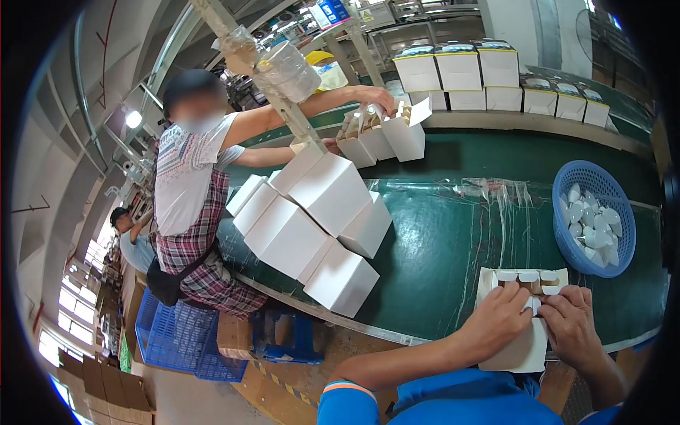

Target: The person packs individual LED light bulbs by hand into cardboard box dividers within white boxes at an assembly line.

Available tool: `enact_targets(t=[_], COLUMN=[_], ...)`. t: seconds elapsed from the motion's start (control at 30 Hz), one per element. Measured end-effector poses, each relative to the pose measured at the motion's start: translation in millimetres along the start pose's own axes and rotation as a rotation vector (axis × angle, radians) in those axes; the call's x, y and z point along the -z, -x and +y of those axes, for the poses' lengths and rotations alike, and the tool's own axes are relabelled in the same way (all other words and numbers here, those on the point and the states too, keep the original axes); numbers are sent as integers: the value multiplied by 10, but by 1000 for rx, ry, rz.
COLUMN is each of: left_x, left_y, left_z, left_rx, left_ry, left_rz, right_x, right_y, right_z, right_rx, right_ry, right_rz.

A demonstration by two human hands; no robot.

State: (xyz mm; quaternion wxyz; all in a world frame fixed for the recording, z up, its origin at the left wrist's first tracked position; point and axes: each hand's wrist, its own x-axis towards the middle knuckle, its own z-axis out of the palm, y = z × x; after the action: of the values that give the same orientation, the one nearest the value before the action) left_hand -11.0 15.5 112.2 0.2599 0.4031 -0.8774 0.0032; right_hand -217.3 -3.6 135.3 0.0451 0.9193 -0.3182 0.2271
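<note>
An open white cardboard box [516, 350] stands in front of me at the belt's near edge. Its top shows brown inner compartments with small white flaps [528, 275]. My left hand [499, 315] reaches over the box from the left, fingers bent and pinched at the opening. From the right, my right hand [568, 319] meets it, thumb and fingers closed at the same spot. A small white piece [533, 303] shows between both sets of fingertips; I cannot tell whether it is a flap or a separate part. Just beyond is a blue basket [567, 244] holding white light bulbs [593, 225].
White boxes [290, 237] are grouped on the green belt [425, 262] at left. Across it, a co-worker [188, 163] handles open boxes [386, 134]. Packed boxes [450, 71] line the far side. A post [273, 85] rises at the left, and blue crates [180, 333] sit on the floor.
</note>
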Motion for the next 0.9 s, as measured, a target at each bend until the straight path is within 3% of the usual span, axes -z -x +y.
enact_targets(t=[0.17,0.23,0.37,0.43,0.53,0.67,0.73,0.9], left_x=[-173,-224,-281,-267,-235,-239,-260,-322], left_y=[-123,-153,-187,-199,-219,-183,-140,-120], left_z=[32,23,-43,-58,-27,-76,-67,-57], left_rx=[-99,-97,-188,-210,-128,-92,-74,-21], left_ry=[-16,-10,-31,-37,21,98,144,171], left_rz=[69,-39,28,-33,-93,-20,43,85], right_x=[64,100,69,69,24,-44,-104,-183], right_y=[-52,-47,90,100,111,114,106,-53], right_z=[55,80,118,89,29,-83,-147,-66], right_rx=[4,-7,-46,-68,-98,-123,-111,-122], right_ry=[-10,-21,-20,-5,82,275,401,456], right_rz=[-25,-36,-16,16,25,0,-164,-324])
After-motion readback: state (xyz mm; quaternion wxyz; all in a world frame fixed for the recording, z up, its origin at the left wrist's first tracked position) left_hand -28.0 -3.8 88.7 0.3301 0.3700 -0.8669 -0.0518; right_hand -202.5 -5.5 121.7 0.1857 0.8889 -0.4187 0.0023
